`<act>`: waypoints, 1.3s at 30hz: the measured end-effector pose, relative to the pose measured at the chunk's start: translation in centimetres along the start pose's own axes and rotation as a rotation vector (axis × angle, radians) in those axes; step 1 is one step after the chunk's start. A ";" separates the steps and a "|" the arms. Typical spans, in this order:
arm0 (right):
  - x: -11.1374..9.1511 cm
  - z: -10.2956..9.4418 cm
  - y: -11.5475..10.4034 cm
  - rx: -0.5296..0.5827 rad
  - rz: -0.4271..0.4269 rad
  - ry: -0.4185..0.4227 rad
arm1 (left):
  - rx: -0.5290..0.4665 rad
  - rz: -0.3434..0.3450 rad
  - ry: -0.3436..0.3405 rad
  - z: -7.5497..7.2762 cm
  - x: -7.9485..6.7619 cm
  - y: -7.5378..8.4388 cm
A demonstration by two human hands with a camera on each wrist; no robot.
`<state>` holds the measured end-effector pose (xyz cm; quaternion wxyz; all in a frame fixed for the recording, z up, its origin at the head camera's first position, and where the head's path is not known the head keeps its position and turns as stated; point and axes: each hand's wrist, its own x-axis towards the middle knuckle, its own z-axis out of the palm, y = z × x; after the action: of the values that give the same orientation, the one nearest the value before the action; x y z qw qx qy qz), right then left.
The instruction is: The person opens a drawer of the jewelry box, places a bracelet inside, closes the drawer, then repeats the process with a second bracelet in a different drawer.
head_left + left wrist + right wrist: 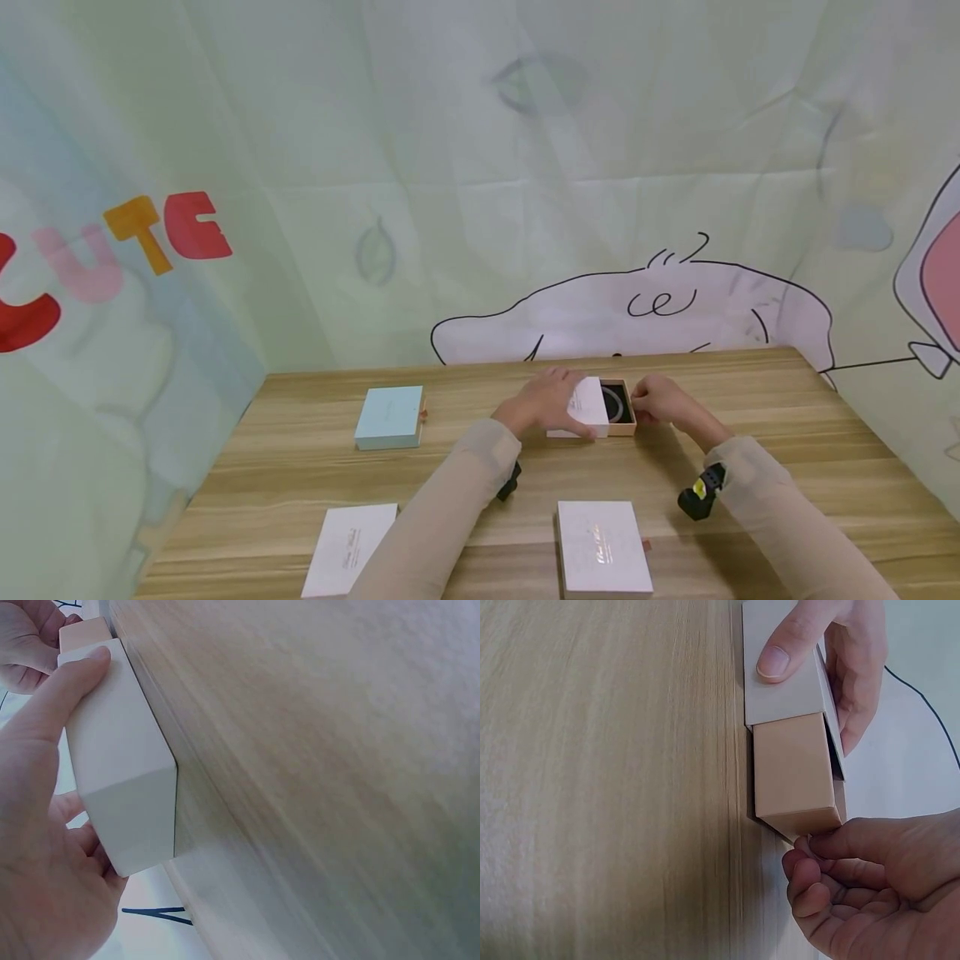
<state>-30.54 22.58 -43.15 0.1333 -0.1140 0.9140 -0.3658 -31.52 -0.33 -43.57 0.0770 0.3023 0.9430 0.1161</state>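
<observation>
A white drawer-style jewelry box lies at the back of the wooden table, its orange-tan inner drawer partly out to the right. Inside the drawer, on black lining, a pale ring-shaped bangle shows in part. My left hand grips the white outer sleeve, thumb on the near side and fingers on the far side. At the drawer's end, my right hand pinches what looks like its small pull tab, mostly hidden by the fingertips.
A light blue box with an orange tab sits at the back left. Two more white boxes lie nearer: one at front left, partly behind my left sleeve, and one at front center. A printed cloth hangs behind the table.
</observation>
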 end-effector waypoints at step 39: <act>0.4 0.4 -0.3 0.004 -0.014 -0.013 | 0.027 -0.003 -0.009 0.0 0.0 0.0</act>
<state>-30.71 21.98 -43.28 0.1369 -0.1227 0.9116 -0.3677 -31.52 -0.35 -43.57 0.0772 0.3023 0.9446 0.1020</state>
